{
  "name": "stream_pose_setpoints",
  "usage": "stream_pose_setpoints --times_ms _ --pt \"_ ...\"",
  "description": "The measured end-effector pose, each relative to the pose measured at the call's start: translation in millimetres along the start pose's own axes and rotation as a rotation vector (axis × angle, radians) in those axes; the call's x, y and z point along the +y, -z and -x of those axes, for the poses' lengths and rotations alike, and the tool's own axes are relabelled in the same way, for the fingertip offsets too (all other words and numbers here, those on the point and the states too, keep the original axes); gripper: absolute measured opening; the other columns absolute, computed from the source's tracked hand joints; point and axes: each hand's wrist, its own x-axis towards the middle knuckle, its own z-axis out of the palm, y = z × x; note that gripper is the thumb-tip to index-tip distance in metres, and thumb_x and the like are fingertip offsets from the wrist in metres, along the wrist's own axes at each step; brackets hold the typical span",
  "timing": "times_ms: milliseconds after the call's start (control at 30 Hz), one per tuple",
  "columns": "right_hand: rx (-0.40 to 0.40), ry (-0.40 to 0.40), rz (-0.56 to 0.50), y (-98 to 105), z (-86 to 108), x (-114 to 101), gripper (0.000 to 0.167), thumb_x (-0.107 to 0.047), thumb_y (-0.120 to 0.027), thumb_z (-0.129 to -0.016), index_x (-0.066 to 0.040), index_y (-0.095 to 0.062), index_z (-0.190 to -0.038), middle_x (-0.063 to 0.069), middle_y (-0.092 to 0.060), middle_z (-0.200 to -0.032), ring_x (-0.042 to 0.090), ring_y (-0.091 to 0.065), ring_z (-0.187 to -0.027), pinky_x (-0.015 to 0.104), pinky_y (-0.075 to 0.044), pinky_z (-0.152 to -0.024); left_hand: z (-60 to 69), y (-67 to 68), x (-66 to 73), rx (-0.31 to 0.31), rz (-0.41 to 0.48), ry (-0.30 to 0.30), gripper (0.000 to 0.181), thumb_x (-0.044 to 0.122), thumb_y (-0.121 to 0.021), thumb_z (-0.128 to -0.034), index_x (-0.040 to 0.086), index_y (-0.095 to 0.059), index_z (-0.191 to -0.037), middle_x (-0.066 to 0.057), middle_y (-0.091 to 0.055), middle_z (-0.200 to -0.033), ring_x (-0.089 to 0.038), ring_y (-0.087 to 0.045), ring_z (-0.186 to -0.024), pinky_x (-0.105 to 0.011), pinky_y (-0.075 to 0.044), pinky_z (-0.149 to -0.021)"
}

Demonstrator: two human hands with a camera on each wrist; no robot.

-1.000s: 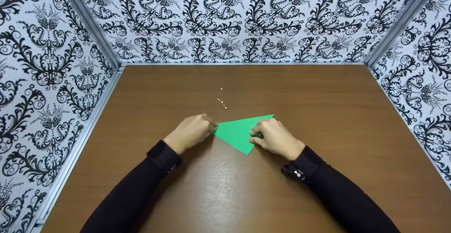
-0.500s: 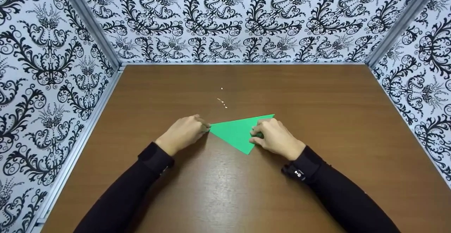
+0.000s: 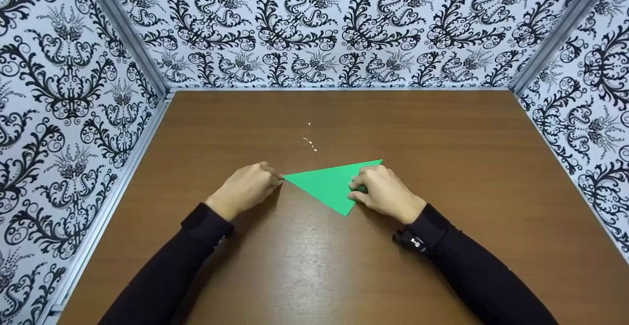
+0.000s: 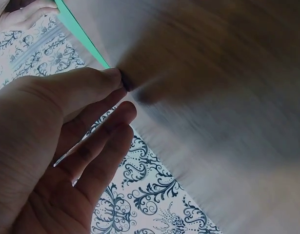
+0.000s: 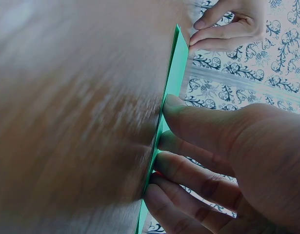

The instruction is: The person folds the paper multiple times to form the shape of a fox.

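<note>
White walls with black scrollwork, well beyond the left hand and the right hand, and out to either side of both. Brown wooden table under both hands, with a patch of glare on the near side, between the forearms. Black sleeves directly behind each hand, down to the wrist. Green paper, flat on the table between the two hands, narrowing to a point at the left one and running partly under the right one. At the right hand: bends its fingers and presses thumb and fingertips, set apart, onto the paper, with one corner showing beyond the knuckles. At the left hand: pinches the narrow tip between thumb and forefinger, with other fingers bent and clear of the paper. Tiny white flecks on the table, ahead of the gap between the hands.
</note>
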Motion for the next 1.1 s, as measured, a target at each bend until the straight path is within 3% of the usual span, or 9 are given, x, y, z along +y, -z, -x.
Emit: stream_pose_setpoints --times_ms 567,900,1100 --pt "-0.009 -0.01 0.011 -1.5 0.3 -0.2 0.017 -0.011 -0.096 -0.1 -0.002 -0.093 -0.113 0.014 -0.084 -0.106 0.035 -0.088 -0.113 0.05 -0.074 -0.098 3.0 4.2 9.1 -0.05 -0.004 0.075 0.012 0.002 -0.085 -0.1055 0.006 -0.093 -0.112 -0.009 -0.091 -0.124 -0.03 -0.083 -0.112 -0.046 -0.075 -0.091" --pt "-0.01 0.006 0.01 -1.2 0.2 0.5 0.017 -0.01 -0.095 -0.1 0.0 -0.092 -0.113 0.015 -0.085 -0.107 0.036 -0.088 -0.113 0.051 -0.074 -0.097 -6.5 14.3 28.5 0.033 -0.047 0.07 0.011 0.011 -0.086 -0.1079 0.011 -0.09 -0.098 -0.005 -0.083 -0.098 -0.029 -0.08 -0.099 -0.045 -0.073 -0.082" --pt "-0.004 0.012 0.017 -0.2 0.4 -0.3 0.017 -0.011 -0.095 -0.101 -0.001 -0.092 -0.114 0.015 -0.084 -0.107 0.035 -0.087 -0.111 0.05 -0.074 -0.097 -19.2 11.1 42.2 0.053 -0.029 0.05 0.012 0.013 -0.086 -0.1085 0.012 -0.089 -0.097 -0.004 -0.082 -0.097 -0.029 -0.079 -0.096 -0.046 -0.074 -0.077"
